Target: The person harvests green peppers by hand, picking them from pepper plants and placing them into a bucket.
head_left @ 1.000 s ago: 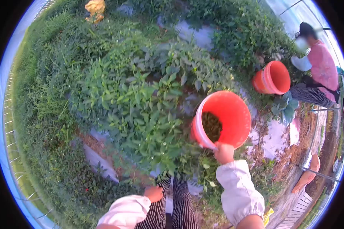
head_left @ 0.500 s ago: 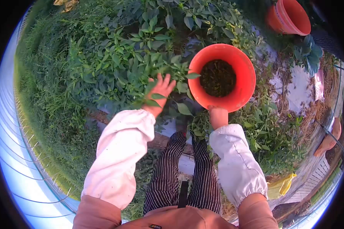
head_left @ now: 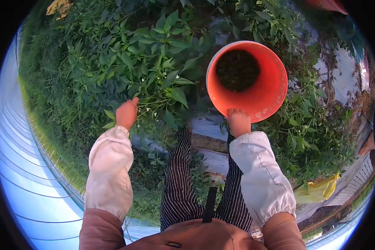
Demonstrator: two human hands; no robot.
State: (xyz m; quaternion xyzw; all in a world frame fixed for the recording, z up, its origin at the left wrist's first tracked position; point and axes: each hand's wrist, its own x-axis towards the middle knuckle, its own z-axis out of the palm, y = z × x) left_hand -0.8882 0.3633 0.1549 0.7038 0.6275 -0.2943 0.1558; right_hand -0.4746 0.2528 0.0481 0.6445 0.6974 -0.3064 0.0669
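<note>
The right hand (head_left: 238, 122) is clamped on the near rim of the orange bucket (head_left: 266, 99) (dark pickings lie inside), right of centre in the upper frame. The left hand (head_left: 127, 113), left of centre with its arm stretched forward, has its fingers curled shut in the leafy plant (head_left: 154, 62); whether it pinches a stem is hidden.

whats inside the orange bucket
A dark heap of small pieces lies at the bottom of the orange bucket; too dark to tell what. The right hand covers part of its near rim.

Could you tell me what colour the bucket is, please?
The bucket is orange-red; head view shows it best.
</note>
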